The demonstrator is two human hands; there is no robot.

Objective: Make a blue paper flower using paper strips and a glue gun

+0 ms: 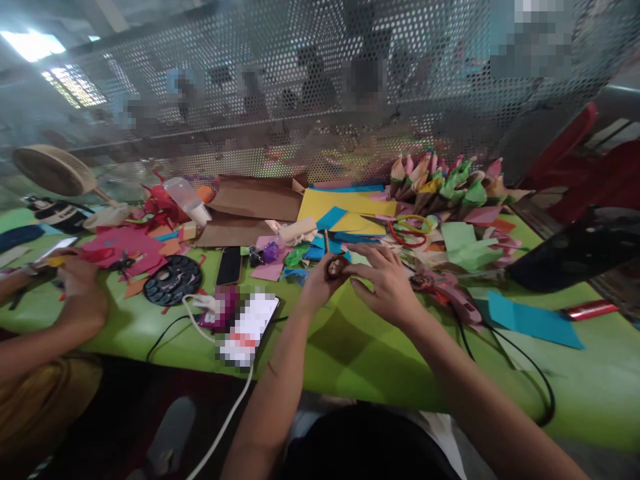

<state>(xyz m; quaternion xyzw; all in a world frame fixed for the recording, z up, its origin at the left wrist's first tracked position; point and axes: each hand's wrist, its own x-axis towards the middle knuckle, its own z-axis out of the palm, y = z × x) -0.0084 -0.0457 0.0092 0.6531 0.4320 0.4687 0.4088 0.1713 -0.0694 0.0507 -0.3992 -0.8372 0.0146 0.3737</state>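
My left hand point(319, 283) is closed around a small round brown piece point(336, 267), which looks like rolled paper with a hollow, paler middle. From the right, my right hand point(383, 279) reaches over with its fingers apart. Its fingertips are at the rim of the brown piece; whether they press on it I cannot tell. A thin stick point(327, 241) shows just beyond my left hand. Right of my right hand lies a pink glue gun point(463, 300) with a black cord.
A lit phone point(251, 330) with a white cable lies left of my forearm. Behind are scissors point(407, 233), yellow paper point(345, 210), and several paper cones point(450, 180). Another person's hand point(83, 287) works at the left, near a black round tray point(173, 280). A perforated metal screen point(300, 100) rises behind.
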